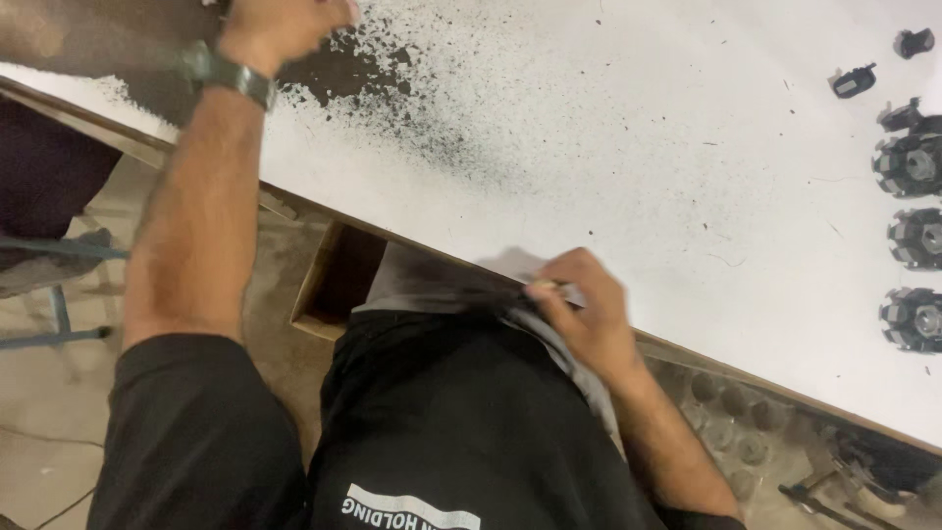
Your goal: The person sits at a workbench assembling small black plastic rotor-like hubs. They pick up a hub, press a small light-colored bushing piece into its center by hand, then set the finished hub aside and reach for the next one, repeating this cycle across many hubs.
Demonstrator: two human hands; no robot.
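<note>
While the left hand [280, 25] rests as a loose fist on black powder [392, 88] at the upper left of the white worktop [638, 147], the right hand [579, 314] at centre pinches shut on grey cloth [442, 294] at the worktop's near edge. Black toothed round parts [917, 236] line the right edge. The cloth could likely smear powder onto the dark shirt [461, 432].

1. The white matt worktop [628, 177] looks smooth and laminate-like, speckled with black powdery grit [392, 88] toward its far left corner.
2. At its right edge, the black-and-silver toothed metal parts [913, 236] shine dully.
3. The grey cloth [530, 314] at the near edge is soft and creased.
4. The dark wristwatch band [231, 74] reads matt.
</note>
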